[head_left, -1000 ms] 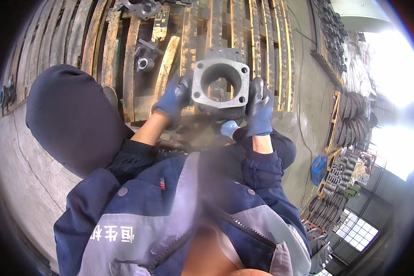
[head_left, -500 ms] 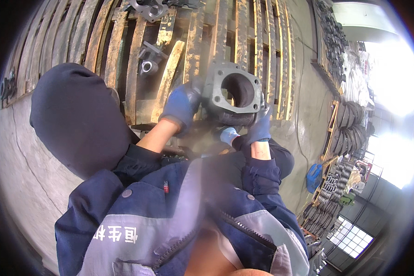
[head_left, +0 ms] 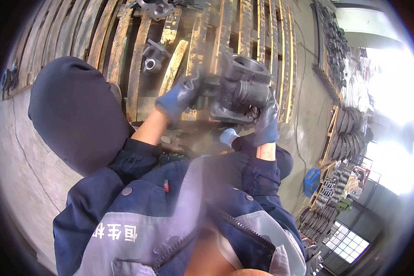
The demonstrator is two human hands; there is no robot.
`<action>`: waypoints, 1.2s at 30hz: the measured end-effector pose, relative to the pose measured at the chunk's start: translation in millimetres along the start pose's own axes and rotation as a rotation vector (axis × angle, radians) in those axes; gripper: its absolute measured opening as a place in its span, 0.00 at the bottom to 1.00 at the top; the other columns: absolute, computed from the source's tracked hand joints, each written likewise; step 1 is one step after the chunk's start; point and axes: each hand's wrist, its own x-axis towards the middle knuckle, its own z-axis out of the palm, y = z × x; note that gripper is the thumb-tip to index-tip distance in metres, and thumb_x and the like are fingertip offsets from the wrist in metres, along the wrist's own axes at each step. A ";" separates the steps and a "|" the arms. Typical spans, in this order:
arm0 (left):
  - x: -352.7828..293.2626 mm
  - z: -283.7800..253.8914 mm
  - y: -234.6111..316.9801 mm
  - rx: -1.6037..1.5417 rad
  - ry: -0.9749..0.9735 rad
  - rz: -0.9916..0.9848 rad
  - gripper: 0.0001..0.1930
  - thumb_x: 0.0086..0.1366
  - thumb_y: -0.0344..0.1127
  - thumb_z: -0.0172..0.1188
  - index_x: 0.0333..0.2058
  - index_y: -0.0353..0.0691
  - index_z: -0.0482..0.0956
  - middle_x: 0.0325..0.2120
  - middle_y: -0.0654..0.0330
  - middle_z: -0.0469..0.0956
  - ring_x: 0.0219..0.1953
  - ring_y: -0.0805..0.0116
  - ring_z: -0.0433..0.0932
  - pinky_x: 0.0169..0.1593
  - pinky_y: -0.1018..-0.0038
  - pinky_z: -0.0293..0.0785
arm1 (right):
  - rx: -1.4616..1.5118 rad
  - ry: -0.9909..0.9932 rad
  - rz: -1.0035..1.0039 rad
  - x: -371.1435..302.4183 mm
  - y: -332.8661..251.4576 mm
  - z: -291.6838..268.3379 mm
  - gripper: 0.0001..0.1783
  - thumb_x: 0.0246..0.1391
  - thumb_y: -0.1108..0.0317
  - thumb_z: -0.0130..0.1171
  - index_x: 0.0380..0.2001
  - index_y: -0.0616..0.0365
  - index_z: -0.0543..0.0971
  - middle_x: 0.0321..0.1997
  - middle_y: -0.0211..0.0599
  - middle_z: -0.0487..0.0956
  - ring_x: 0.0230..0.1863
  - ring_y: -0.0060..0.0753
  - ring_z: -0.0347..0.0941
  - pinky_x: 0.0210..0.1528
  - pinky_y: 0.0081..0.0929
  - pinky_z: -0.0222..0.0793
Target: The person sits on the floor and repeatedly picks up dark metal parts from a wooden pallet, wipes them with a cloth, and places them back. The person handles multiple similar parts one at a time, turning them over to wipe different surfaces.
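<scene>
A dark metal casting [head_left: 246, 92], a pipe-like body with flanges and a round bore, is held up between my two gloved hands above the pallet. My left hand [head_left: 181, 95], in a blue glove with a dark coated palm, is closed on the casting's left side, around a short projecting part. On the other side, my right hand [head_left: 267, 118], gloved the same way, grips the casting near its lower flange; some fingers are hidden. The open bore faces upward and the body sits tilted, with its lower flange toward me.
Beneath is a slatted wooden pallet [head_left: 119, 50]. Two more castings lie on it: one casting [head_left: 154, 57] beside a loose wooden slat [head_left: 173, 67], another casting [head_left: 156, 9] farther away. My knee [head_left: 76, 115] is at left. A blue container [head_left: 312, 181] and stacked parts [head_left: 347, 117] stand at right.
The casting has been turned over in my hands: its flat flange face, with the large bore, pointed up at me before, and now its side shows. Both hands moved slightly with it.
</scene>
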 end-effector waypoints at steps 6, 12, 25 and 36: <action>9.5 5.6 -12.3 -0.211 0.133 0.020 0.42 0.63 0.77 0.32 0.49 0.45 0.77 0.26 0.66 0.78 0.18 0.76 0.69 0.21 0.79 0.62 | -0.548 0.069 -0.113 4.4 36.3 -17.4 0.29 0.62 0.54 0.51 0.60 0.62 0.65 0.39 0.40 0.73 0.37 0.33 0.71 0.37 0.29 0.71; 4.1 -4.1 -7.1 -0.406 -0.013 -0.124 0.41 0.59 0.80 0.37 0.44 0.47 0.74 0.26 0.68 0.74 0.21 0.75 0.68 0.23 0.78 0.64 | -0.655 -0.089 -0.042 -2.2 36.0 -19.2 0.29 0.62 0.65 0.46 0.64 0.65 0.60 0.56 0.49 0.68 0.52 0.40 0.66 0.57 0.30 0.64; 5.6 -14.5 -25.1 -0.615 0.118 0.093 0.24 0.73 0.47 0.47 0.60 0.37 0.67 0.54 0.58 0.73 0.53 0.68 0.73 0.58 0.71 0.72 | -0.446 -0.069 -0.728 -42.4 -46.3 52.1 0.28 0.60 0.56 0.56 0.57 0.66 0.69 0.34 0.53 0.80 0.30 0.43 0.78 0.33 0.37 0.75; 12.1 -57.3 -108.2 -0.804 -0.124 0.070 0.34 0.67 0.56 0.53 0.63 0.36 0.64 0.60 0.50 0.68 0.60 0.53 0.69 0.65 0.58 0.65 | -0.784 -0.110 -0.768 -66.6 -56.6 70.1 0.33 0.46 0.60 0.69 0.51 0.68 0.71 0.32 0.50 0.80 0.27 0.48 0.77 0.29 0.42 0.73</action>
